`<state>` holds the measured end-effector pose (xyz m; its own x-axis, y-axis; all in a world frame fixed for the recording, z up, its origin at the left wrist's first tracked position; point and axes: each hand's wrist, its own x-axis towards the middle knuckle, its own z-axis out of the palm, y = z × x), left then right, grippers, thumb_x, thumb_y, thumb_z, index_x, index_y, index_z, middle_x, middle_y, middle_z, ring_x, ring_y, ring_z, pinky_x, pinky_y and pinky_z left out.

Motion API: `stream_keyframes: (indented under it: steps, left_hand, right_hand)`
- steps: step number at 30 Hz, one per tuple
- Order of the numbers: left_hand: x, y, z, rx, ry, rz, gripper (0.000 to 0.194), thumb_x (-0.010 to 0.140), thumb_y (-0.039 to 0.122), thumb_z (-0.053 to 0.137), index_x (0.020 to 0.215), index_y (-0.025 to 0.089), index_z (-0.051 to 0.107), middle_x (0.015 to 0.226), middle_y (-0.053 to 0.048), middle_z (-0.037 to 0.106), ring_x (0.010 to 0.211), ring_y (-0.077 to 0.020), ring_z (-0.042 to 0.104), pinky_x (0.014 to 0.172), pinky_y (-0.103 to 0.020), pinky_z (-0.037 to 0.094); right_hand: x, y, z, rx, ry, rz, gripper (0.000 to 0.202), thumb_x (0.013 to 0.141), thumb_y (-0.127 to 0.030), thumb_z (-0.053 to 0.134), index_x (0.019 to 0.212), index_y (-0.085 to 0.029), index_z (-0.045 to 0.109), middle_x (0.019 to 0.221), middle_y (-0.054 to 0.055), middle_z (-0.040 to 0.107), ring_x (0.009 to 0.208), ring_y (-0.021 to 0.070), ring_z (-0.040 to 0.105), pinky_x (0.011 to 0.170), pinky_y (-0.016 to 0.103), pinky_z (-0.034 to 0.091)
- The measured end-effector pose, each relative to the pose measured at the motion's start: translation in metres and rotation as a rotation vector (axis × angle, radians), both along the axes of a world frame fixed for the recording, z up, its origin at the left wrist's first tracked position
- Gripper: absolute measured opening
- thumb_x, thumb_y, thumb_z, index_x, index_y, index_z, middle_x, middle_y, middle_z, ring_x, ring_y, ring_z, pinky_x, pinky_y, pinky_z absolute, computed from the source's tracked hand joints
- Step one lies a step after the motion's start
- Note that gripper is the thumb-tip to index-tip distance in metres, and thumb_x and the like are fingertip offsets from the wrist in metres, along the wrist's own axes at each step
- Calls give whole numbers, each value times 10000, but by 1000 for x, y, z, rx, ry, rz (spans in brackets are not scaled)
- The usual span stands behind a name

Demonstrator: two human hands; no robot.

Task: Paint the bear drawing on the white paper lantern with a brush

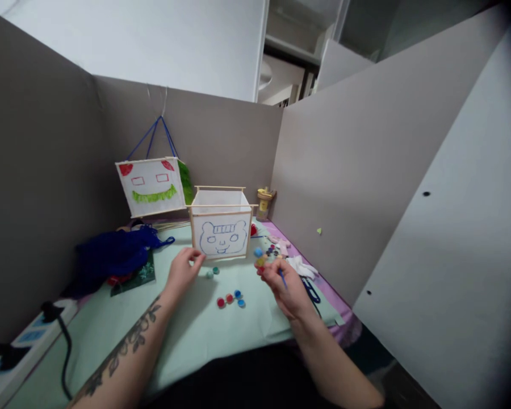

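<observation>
A box-shaped lantern [221, 236] with a wooden stick frame stands on the pale green table cover, a bear face drawn in blue on its front panel. My left hand [185, 268] is at its lower left corner, thumb and fingers curved with a gap between them. To the right of the lantern, my right hand [283, 282] is closed round a thin blue brush [283, 278]. Small yellow and red paint pots [260, 263] show at its fingertips. Open red and blue paint pots [230, 298] lie in front of the lantern, with two green ones [215, 270] nearer to it.
A painted lantern [153, 187] hangs at the back left above dark blue cloth [114, 253]. A power strip [29, 341] lies at the near left. White gloves [301, 267] and blue scissors [311, 291] are at the right edge. Grey partitions [340, 165] enclose the table.
</observation>
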<state>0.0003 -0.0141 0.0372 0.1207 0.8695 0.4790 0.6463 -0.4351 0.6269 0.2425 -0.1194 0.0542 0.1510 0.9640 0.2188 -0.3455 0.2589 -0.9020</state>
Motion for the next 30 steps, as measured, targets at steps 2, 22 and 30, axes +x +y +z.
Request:
stream_keyframes:
  steps: [2,22,30]
  left_hand:
    - [20,-26,16,-132,-246,-301,339,776,378,530,1024,159,606,953,-83,620,757,-166,560,639,-270,452]
    - [40,-61,11,-110,-451,-541,245,760,257,612,981,160,650,1006,-83,607,833,-152,592,735,-261,496]
    - [40,-49,-5,-120,-486,-471,315,751,310,632,1021,149,648,973,-87,667,852,-182,624,785,-299,505]
  right_hand:
    - [-5,-5,1,130,-315,-197,294,697,-273,702,592,-197,438,910,44,696,905,192,636,842,349,470]
    - [-21,0,0,543,-1091,-476,45,795,-182,543,787,-203,581,868,52,667,860,186,615,792,327,495]
    - [-32,10,13,845,-1350,-450,230,835,-173,518,1027,-233,630,989,34,689,941,192,576,874,360,438]
